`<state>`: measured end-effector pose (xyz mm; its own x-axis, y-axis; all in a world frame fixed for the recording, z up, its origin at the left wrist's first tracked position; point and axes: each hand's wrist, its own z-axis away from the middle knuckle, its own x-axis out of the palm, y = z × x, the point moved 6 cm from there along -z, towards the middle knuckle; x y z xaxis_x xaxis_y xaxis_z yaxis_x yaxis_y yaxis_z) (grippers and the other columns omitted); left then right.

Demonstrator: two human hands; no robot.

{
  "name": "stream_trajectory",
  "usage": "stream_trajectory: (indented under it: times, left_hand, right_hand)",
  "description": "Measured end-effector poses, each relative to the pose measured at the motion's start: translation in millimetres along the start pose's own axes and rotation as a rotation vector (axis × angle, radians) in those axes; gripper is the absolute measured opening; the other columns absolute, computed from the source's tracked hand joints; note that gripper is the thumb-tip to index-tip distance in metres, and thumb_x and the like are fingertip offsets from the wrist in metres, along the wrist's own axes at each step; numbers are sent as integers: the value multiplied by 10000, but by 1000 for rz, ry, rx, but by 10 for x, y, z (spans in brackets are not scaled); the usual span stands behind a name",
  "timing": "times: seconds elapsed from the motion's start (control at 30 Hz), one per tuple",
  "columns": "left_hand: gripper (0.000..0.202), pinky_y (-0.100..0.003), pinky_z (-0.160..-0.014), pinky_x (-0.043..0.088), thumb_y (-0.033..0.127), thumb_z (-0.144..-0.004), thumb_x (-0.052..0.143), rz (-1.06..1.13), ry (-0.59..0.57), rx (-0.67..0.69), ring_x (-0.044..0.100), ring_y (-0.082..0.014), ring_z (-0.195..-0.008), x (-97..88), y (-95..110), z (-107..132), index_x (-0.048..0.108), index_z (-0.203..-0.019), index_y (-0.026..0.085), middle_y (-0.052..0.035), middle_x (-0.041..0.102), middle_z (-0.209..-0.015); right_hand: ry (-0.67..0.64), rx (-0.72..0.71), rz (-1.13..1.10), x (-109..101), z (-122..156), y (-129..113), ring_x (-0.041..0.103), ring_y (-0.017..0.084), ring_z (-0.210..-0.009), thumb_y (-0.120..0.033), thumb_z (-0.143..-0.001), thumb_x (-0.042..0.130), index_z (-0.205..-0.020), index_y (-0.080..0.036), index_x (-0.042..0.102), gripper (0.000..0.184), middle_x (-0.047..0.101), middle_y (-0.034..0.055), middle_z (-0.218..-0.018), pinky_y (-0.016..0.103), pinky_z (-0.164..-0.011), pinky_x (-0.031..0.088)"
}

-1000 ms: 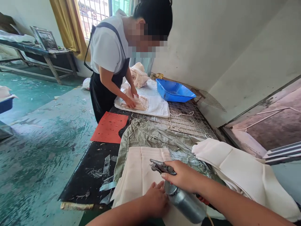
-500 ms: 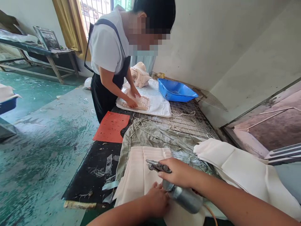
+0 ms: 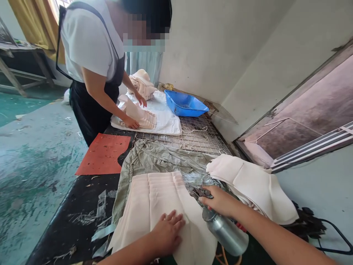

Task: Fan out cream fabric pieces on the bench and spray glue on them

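A fanned stack of cream fabric pieces (image 3: pixel 140 206) lies in front of me on a wrinkled grey-green cloth (image 3: pixel 154 154). My left hand (image 3: pixel 168 230) rests flat on the top piece with its fingers spread. In my right hand (image 3: pixel 217 198) is a metal spray gun (image 3: pixel 226 230), gripped at its top, with the silver cup hanging below and the nozzle pointing left. The gun is over the right edge of the stack. An orange hose (image 3: pixel 227 257) shows under the cup. More cream fabric (image 3: pixel 250 184) lies to the right, beyond my right forearm.
Across the table a co-worker (image 3: pixel 91 55) handles pleated cream fabric (image 3: pixel 145 116) on a white cloth (image 3: pixel 168 123). A blue tray (image 3: pixel 186 105) stands on wire mesh (image 3: pixel 204 134) by the wall. A red sheet (image 3: pixel 104 152) lies at the table's left edge. Dark equipment (image 3: pixel 307 221) is at the right.
My left hand has opened out and lies flat on the fabric. The spray gun has moved right relative to the stack. My view has turned right. The co-worker's hands have moved apart.
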<state>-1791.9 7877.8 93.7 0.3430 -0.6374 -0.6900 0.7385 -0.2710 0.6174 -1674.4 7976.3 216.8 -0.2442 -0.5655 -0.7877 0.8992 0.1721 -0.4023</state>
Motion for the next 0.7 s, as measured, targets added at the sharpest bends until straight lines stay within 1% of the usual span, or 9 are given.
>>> stream_trajectory:
  times: [0.1,0.17,0.23,0.3,0.4,0.5,0.6,0.7]
  left_hand:
    - [655,-601,-1057,234,191,-724,473,12,-1,-2,195,-310,-1367,-12,12,-3,336,-1365,203,-71,285,-1481]
    - [659,-612,-1050,238,185,-715,479,25,12,-1,202,-315,-1364,-15,10,-6,342,-1359,217,-69,300,-1476]
    - [662,-615,-1047,240,186,-713,478,32,14,-2,203,-319,-1363,-8,3,-5,341,-1359,220,-66,304,-1475]
    - [664,-609,-1051,235,196,-716,476,34,7,1,196,-320,-1364,10,-3,-3,333,-1365,209,-67,295,-1479]
    - [656,-611,-1055,221,220,-730,478,53,17,15,188,-318,-1367,50,-18,-8,324,-1368,214,-69,286,-1483]
    - [653,-632,-1043,219,256,-746,484,77,62,37,201,-328,-1363,91,-38,-21,302,-1372,239,-70,304,-1478]
    - [575,-626,-1033,241,292,-763,488,67,108,54,314,-332,-1313,98,-40,-13,375,-1325,236,-92,413,-1414]
    - [440,-563,-1065,236,315,-793,473,36,102,24,396,-311,-1257,83,-35,18,504,-1216,193,-121,527,-1304]
  right_hand:
    - [30,76,10,-38,-1,136,600,162,-588,-307,-799,497,-1109,-141,602,367,687,52,-762,269,-606,416]
    - [35,87,31,-47,-10,134,604,172,-599,-315,-806,486,-1135,-120,589,397,688,64,-756,274,-612,418]
    - [46,68,38,-48,-25,60,610,179,-621,-325,-802,490,-1125,-122,596,396,691,72,-777,276,-621,418]
    - [43,-1,27,-29,-44,-89,614,182,-658,-330,-795,498,-1066,-151,625,348,694,69,-822,271,-629,413]
    - [25,-152,9,15,-74,-403,610,191,-749,-320,-779,515,-957,-187,653,261,694,56,-870,259,-642,395]
    - [-20,-277,38,80,-108,-750,582,180,-748,-307,-763,530,-879,-193,651,203,684,41,-833,244,-619,364]
    - [-76,-367,97,164,-144,-1076,536,151,-668,-301,-764,529,-803,-188,639,162,652,21,-744,231,-562,316]
    - [-104,-450,129,236,-179,-1300,525,149,-676,-307,-762,542,-797,-192,636,153,644,18,-743,230,-558,298]
